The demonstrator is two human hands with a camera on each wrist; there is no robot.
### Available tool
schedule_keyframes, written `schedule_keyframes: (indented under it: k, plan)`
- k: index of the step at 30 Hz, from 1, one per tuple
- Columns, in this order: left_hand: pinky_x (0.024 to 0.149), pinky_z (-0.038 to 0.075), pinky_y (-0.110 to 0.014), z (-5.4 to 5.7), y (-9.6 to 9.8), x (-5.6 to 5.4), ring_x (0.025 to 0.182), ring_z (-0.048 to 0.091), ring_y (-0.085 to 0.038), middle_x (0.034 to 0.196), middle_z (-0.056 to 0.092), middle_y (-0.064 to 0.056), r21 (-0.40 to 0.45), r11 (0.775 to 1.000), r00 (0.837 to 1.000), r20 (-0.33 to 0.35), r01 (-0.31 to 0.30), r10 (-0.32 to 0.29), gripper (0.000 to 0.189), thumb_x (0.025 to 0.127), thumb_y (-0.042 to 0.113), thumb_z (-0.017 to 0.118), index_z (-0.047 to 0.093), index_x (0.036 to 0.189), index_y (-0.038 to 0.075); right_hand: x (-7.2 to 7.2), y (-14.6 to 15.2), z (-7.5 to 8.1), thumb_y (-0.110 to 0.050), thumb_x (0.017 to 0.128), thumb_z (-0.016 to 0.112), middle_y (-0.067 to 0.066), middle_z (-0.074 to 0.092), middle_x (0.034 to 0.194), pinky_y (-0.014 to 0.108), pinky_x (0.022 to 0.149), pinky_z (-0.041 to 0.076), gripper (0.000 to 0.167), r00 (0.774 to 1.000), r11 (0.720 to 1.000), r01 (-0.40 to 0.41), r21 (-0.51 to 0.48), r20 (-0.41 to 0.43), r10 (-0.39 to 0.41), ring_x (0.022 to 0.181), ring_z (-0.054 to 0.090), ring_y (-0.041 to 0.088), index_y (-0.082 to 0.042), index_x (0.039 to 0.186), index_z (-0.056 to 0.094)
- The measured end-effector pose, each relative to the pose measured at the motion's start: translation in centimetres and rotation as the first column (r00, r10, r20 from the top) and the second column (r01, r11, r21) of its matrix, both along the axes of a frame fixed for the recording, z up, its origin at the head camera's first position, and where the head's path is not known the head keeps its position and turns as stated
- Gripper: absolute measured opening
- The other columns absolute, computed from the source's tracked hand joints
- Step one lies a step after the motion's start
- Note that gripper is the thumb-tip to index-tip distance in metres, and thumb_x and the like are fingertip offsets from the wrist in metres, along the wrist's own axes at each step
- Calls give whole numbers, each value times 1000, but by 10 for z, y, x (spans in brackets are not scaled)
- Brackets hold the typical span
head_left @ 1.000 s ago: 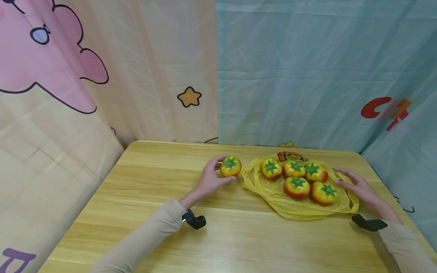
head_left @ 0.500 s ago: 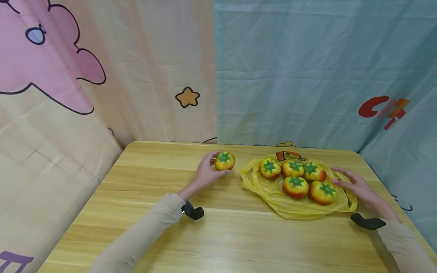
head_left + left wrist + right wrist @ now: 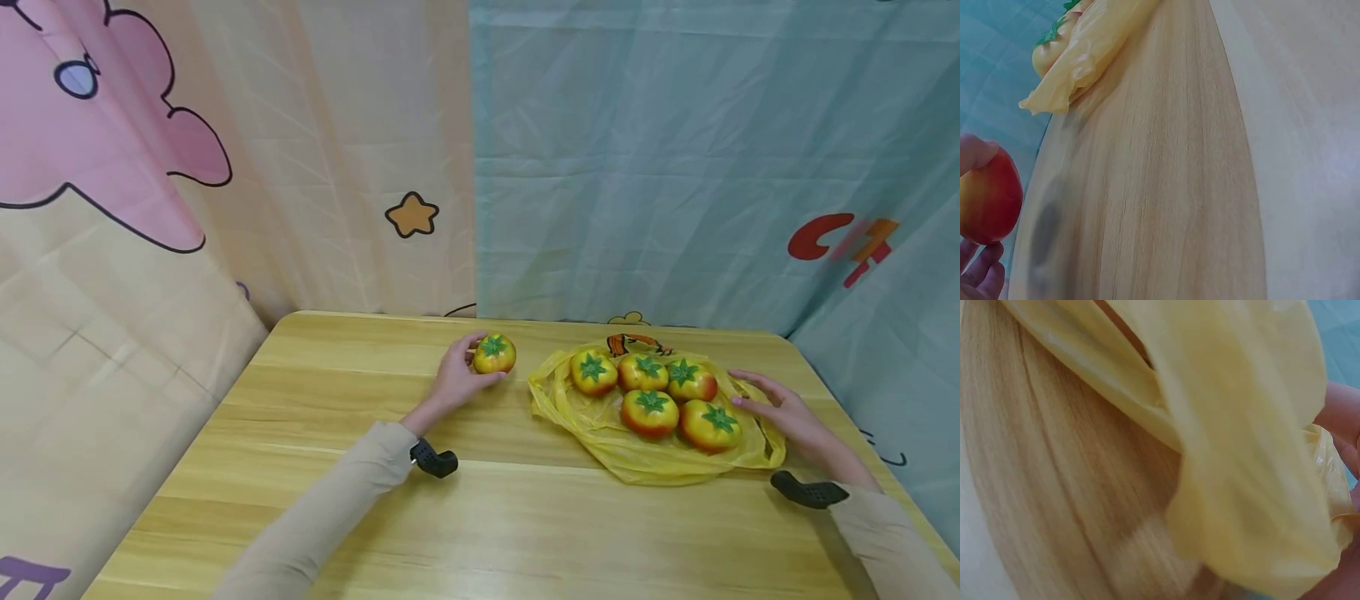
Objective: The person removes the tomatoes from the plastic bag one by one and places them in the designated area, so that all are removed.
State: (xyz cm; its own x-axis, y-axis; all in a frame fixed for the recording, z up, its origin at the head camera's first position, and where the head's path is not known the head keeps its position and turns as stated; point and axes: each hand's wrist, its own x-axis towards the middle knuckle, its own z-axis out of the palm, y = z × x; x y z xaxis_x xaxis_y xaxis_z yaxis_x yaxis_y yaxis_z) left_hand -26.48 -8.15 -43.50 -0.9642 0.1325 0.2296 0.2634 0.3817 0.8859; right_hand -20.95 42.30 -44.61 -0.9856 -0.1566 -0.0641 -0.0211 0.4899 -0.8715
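My left hand (image 3: 457, 377) holds a yellow-and-red tomato (image 3: 494, 356) with a green star-shaped top, left of the yellow plastic bag (image 3: 600, 437). The left wrist view shows the thumb on one side of this tomato (image 3: 994, 203) and fingertips below it; a shadow on the table lies apart from it. Several similar tomatoes (image 3: 650, 413) sit together on the spread-out bag. At the bag's right edge, my right hand (image 3: 797, 421) touches the plastic, thumb and forefinger apart. Up close, yellow plastic (image 3: 1241, 456) covers part of that hand in the right wrist view.
A wooden table (image 3: 480, 517) carries everything. Printed curtains (image 3: 637, 167) hang along its back and sides. An orange-and-black print (image 3: 633, 343) shows at the bag's far edge. Each wrist wears a black device (image 3: 808, 490).
The left hand has carried the tomato a little left and back, away from the bag, then stayed nearly still. The right hand and the bag hold about the same place.
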Motion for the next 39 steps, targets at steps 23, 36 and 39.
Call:
schedule_keyframes:
  k: [23,36,39]
  plan:
    - [93,49,-46,-9,3,-3,104,59,-35,128,53,-21,-12,999,996,82,-30,31,73,73,13,83,49,137,3,3,1,1,-24,99,54,-23,33,143,74,104,1,54,999,1000,-6,0,-46,6,142,-3,46,-23,149,35]
    - [94,49,-47,-7,1,-2,111,57,-37,130,51,-22,-10,1000,994,106,-29,30,72,75,13,82,47,138,4,5,0,0,-24,99,53,-20,33,146,75,104,1,52,999,1000,-12,-4,-43,11,142,-2,45,-25,148,36]
    - [95,49,-47,-7,0,-2,112,56,-37,132,51,-21,-4,999,992,118,-41,41,72,75,13,82,47,138,6,5,0,0,-25,99,53,-19,33,147,75,104,1,52,999,1000,-8,0,-39,8,141,-2,49,-25,148,36]
